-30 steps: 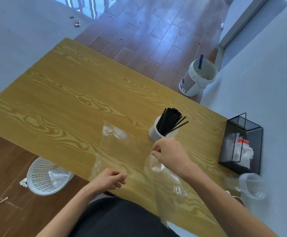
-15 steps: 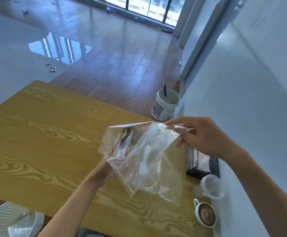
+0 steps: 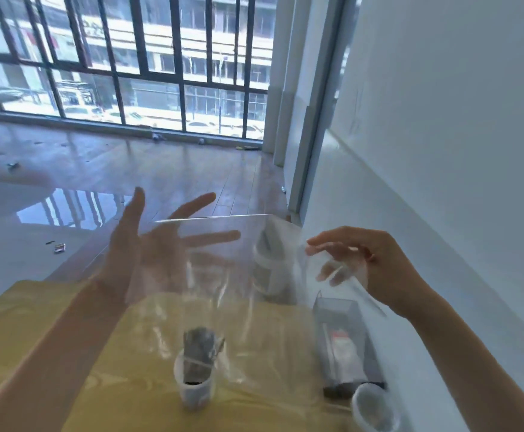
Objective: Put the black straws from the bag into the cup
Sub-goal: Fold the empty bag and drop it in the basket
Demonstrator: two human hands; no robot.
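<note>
- The table (image 3: 36, 353) is a yellow wood-grain slab with a smooth, faintly glossy top; only its near part shows, at the bottom of the head view.
- The bag (image 3: 223, 275) is a clear, thin plastic sheet, creased and glinting, held up in front of the camera above the table. Its straight top edge runs level between the two hands, and everything behind it looks hazy.
- The left hand (image 3: 148, 247) is splayed wide, palm up, fingers spread and loose; its fingers lie behind the film at the bag's left top corner. Whether they touch the plastic cannot be told.
- The right hand (image 3: 376, 269) has its fingers curled loosely forward, fingertips (image 3: 312, 243) at the bag's right edge; a firm pinch cannot be made out through the blur.
- A dark mesh box (image 3: 348, 347) with straight thin walls stands by the white wall at the right, with something red and white inside.
- The cup (image 3: 195, 388) is a small white cylinder with a smooth rim, standing upright on the table below the bag, well under both hands.
- The black straws (image 3: 200, 353) stand bundled upright in the cup, greyed by the plastic in front of them.
- A pale round cup (image 3: 374, 406) sits just beside the near end of the mesh box.
</note>
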